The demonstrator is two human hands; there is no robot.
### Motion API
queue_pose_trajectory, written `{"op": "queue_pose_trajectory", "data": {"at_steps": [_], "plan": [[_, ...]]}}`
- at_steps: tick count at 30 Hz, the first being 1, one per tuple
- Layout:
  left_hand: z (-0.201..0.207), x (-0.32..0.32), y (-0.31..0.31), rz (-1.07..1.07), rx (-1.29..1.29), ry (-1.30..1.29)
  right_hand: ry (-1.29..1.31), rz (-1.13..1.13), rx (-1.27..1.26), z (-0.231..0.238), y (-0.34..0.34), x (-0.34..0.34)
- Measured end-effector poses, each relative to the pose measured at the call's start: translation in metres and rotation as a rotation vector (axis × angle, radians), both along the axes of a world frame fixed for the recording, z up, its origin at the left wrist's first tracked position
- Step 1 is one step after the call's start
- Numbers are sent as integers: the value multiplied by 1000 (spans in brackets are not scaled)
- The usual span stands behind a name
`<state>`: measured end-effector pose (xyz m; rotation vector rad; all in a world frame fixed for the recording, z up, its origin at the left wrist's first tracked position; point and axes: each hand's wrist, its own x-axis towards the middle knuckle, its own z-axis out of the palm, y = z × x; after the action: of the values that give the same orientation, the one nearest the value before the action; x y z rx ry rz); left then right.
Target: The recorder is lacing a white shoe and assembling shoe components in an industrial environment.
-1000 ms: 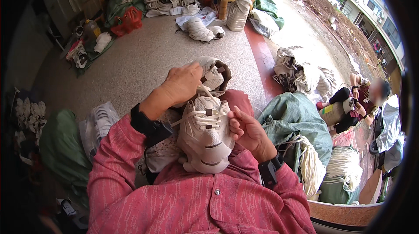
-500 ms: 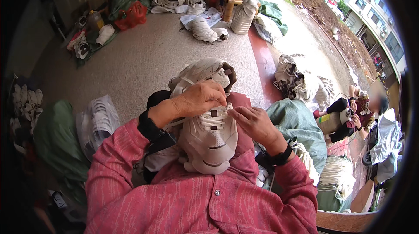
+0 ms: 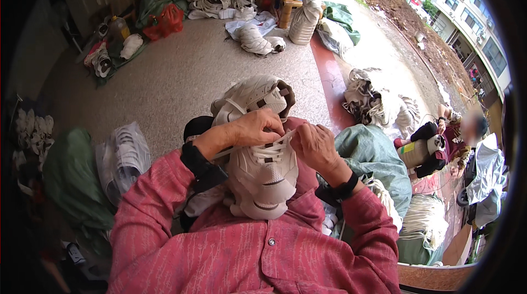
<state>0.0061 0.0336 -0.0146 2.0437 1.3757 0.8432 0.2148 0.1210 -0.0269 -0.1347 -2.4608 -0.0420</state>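
A cream sneaker upper (image 3: 262,180) rests across my lap, its toe toward me and other uppers nested beyond it. White lace crosses its eyelets in several rows. My left hand (image 3: 250,131) is closed at the top of the lacing, fingertips curled over the lace and partly hidden. On the right of the lacing, my right hand (image 3: 317,147) is closed in a pinch on the white shoelace (image 3: 285,139), which stretches taut between the two hands. Another stretch of lace passes under my left wrist. The far end of the stack (image 3: 258,90) shows a dark-lined collar opening.
Green sacks (image 3: 377,157) stand on my right and left, near a bundle of white laces (image 3: 426,220). A clear bag of uppers (image 3: 124,154) sits at left. More upper piles (image 3: 379,96) lie ahead. A person (image 3: 447,140) sits at far right holding a stack of uppers.
My right hand has shifted slightly up and right and turned, drawing a longer piece of lace taut. My left hand has moved a little down and its fingers are more curled.
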Motion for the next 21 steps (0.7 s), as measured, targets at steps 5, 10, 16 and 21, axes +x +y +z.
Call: {"op": "queue_pose_trajectory", "data": {"at_steps": [5,10,16,21], "plan": [[2,-3,6,-97,-45,-7,115,-65,-119,-7,-8,1],[3,6,2,-14,-21,22,167,-91,-105,-8,-12,7],[-7,12,6,161,48,79,114,-90,-77,-6,-15,9],[-4,0,19,-39,-43,186,117,-10,-3,10,-31,12]]}}
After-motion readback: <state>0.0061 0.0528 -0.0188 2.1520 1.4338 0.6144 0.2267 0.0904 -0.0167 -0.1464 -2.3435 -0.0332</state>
